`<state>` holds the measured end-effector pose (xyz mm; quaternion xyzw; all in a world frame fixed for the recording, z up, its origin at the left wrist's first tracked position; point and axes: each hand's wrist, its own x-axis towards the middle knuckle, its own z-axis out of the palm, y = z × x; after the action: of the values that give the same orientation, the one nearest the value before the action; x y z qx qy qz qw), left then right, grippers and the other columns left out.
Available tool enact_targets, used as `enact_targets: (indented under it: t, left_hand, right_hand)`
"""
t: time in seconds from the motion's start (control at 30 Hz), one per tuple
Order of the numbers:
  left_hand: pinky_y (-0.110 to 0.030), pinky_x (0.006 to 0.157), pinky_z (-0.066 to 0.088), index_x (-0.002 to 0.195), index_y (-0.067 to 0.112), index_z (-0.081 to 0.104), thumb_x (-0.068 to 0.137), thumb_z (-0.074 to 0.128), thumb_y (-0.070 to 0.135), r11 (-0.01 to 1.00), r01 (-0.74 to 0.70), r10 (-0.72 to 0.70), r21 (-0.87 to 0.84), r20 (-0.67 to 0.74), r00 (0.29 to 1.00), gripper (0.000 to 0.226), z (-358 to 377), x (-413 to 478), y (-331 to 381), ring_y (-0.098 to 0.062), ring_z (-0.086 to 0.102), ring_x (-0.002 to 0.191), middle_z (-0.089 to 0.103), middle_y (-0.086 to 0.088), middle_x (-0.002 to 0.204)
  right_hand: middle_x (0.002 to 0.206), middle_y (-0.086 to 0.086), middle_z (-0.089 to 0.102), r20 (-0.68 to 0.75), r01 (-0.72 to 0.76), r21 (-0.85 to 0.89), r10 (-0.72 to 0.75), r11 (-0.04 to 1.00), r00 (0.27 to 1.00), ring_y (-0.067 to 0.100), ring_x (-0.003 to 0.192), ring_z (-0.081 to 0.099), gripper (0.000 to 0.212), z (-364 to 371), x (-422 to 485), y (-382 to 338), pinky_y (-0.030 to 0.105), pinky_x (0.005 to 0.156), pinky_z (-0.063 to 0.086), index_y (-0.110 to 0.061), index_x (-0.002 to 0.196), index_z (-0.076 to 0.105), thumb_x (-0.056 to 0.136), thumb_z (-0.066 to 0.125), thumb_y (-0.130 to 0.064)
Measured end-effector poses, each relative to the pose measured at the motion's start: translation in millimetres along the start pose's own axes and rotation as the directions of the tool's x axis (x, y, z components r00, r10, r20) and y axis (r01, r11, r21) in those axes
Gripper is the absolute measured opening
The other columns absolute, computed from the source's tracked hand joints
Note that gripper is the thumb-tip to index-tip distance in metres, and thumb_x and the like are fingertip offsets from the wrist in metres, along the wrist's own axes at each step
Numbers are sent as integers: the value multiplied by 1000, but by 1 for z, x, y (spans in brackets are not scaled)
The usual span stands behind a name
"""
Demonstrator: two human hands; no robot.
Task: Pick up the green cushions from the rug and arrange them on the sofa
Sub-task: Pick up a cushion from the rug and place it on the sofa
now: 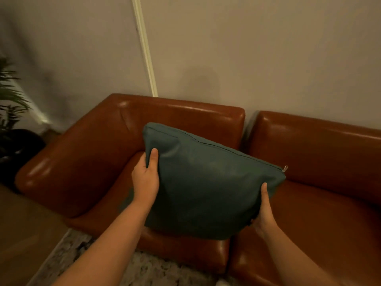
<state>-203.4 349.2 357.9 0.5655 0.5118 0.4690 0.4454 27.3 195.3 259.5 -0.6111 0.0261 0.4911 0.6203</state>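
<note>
A green cushion with a zipper along its top edge is held upright over the left seat of the brown leather sofa. My left hand grips its left side, thumb on the front face. My right hand grips its lower right corner, thumb on the front. Whether the cushion's bottom touches the seat is hidden by the cushion itself. No other cushion is in view.
The sofa has two sections with a gap between the backrests, set against a pale wall. A potted plant stands left of the armrest. A pale shaggy rug lies before the sofa on the wooden floor.
</note>
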Motion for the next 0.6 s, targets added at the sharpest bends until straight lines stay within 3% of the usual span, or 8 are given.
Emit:
enact_targets:
  t: [0.1,0.2,0.27,0.33,0.4,0.5,0.53,0.6]
  left_hand:
    - [-22,65,39,95,32,64,94,40,53,975,-60,95,213,-157,983,32,12,21,4,8,49,72,57,25,78]
    - [-29,64,42,89,22,66,94,40,51,937,-77,169,340,-251,953,39,31,39,11,-5,55,69,65,10,78]
    - [-36,65,46,86,15,66,93,38,53,892,-80,215,445,-262,941,47,45,50,18,-18,61,69,66,0,74]
    - [-37,62,46,84,13,66,90,33,57,832,-84,258,548,-250,933,55,56,62,27,-25,63,68,65,-4,70]
    - [-42,70,52,99,14,70,90,36,55,781,-83,282,619,-231,931,54,66,73,34,-30,68,85,72,-11,89]
    - [-48,82,53,114,14,69,88,58,40,680,-111,365,725,-204,908,38,72,89,37,-35,64,107,69,-14,112]
    - [-48,84,52,115,13,69,87,61,37,661,-109,365,743,-191,911,38,70,94,35,-35,62,109,69,-14,114]
    - [-46,98,45,122,14,64,90,57,39,667,-95,303,739,-152,941,41,61,105,32,-32,56,120,65,-11,122]
  right_hand:
    - [151,3,38,94,-87,-50,91,995,991,32,138,32,114,15,31,-6,53,107,31,-30,147,30,52,51,-90]
    - [153,5,33,93,-104,-141,118,985,989,33,140,29,108,34,66,-25,53,109,28,-27,149,25,61,51,-84]
    - [151,10,36,13,-18,-246,22,969,1000,34,137,34,104,59,86,-48,49,107,31,-20,148,26,66,54,-76]
    - [153,12,33,11,191,-466,-210,864,978,33,138,33,106,96,95,-75,47,112,28,-15,150,22,68,56,-73]
    - [157,4,24,307,533,-575,-440,621,844,23,144,23,111,141,90,-99,39,114,19,-20,152,16,65,52,-79]
    - [155,-13,20,790,859,-373,-365,352,493,1,141,17,114,204,75,-119,22,110,19,-31,150,17,58,59,-84]
    - [154,-15,22,848,896,-331,-324,295,419,0,140,19,113,221,72,-123,21,110,21,-31,149,19,58,63,-80]
    - [146,-12,40,868,896,-270,-313,352,385,2,134,36,95,247,73,-127,22,106,34,-31,142,35,62,71,-67]
